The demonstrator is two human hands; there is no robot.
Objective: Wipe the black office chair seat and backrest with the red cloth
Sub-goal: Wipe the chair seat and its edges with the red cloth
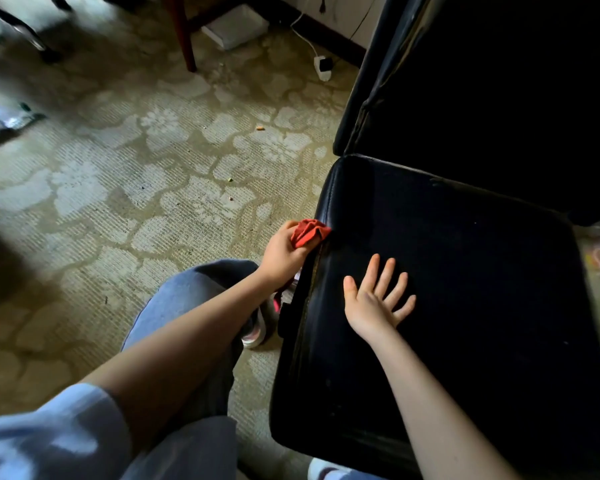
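Note:
The black chair seat [465, 258] fills the right half of the head view, with the black backrest [499, 81] rising behind it. My left hand [281, 252] grips the crumpled red cloth [309, 232] and holds it against the seat's left side edge. My right hand [378, 299] lies flat on the seat top, fingers spread and straight, a little right of the cloth.
Patterned carpet [160, 174] covers the floor left of the chair, with small crumbs on it. A white plug and cable [323, 67] lie near the wall. A red wooden furniture leg [184, 36] stands at the back. My knee in jeans [201, 285] is beside the seat.

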